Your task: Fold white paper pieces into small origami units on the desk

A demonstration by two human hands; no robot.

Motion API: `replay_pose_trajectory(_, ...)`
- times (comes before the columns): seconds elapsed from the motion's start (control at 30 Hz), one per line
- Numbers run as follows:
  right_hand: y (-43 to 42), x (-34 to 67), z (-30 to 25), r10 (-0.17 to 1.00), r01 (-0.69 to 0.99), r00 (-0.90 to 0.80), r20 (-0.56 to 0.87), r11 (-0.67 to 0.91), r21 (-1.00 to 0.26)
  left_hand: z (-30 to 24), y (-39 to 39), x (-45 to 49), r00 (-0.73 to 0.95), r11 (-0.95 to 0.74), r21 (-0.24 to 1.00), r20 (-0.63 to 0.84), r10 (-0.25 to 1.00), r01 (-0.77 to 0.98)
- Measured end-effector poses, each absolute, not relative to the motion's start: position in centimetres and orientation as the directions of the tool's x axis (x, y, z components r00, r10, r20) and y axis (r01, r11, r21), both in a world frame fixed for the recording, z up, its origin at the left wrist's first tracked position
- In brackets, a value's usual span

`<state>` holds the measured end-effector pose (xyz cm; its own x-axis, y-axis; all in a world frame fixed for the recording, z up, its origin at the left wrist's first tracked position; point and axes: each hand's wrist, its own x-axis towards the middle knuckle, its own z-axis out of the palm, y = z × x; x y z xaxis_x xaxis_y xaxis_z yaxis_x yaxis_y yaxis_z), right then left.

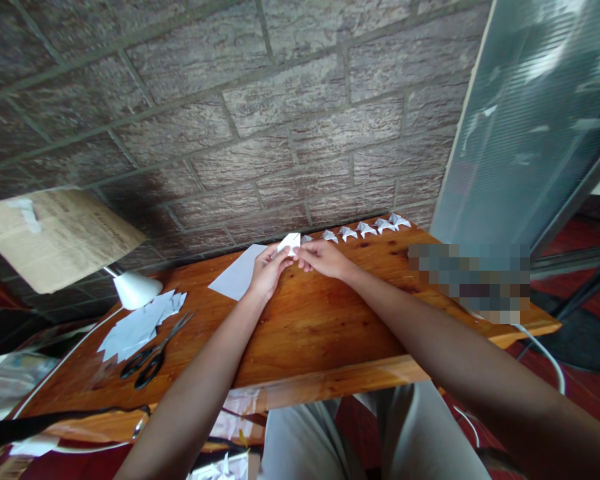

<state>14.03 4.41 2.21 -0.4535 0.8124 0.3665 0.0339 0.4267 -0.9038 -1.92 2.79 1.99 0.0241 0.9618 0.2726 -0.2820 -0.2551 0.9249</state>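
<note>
A small folded piece of white paper (291, 241) is held up between my two hands, above the far side of the wooden table. My left hand (267, 269) pinches its lower left edge, thumb in front. On the right edge, the fingers of my right hand (321, 258) are closed on the same paper. A larger white sheet (236, 275) lies flat on the table just left of my left hand. Behind my right hand, several folded paper shapes (365, 229) stand in a row along the wall; the nearest is partly hidden.
On the left, black-handled scissors (153, 357) lie beside a spread of cut papers (135, 330). A lamp with a white base (137, 291) and brown paper shade (60, 233) stands behind them. A blurred-out object (473, 280) sits at the table's right end. A brick wall (290, 133) borders the back.
</note>
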Motion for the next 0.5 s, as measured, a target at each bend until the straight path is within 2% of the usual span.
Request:
replay_pose_trajectory(0.33, 4.52, 14.09, 2.04, 0.81, 0.052, -0.445, 0.382, 0.449, -0.892, 1.92, 2.63, -1.45, 0.024, -0.216, 0.922, 0.236, 0.972, -0.321)
replay_pose_trajectory(0.5, 4.41, 13.83, 1.88, 0.77, 0.047, -0.511, 0.383, 0.47, -0.881, 1.53, 2.75, -1.1, 0.012, -0.221, 0.918, 0.238, 0.971, -0.33)
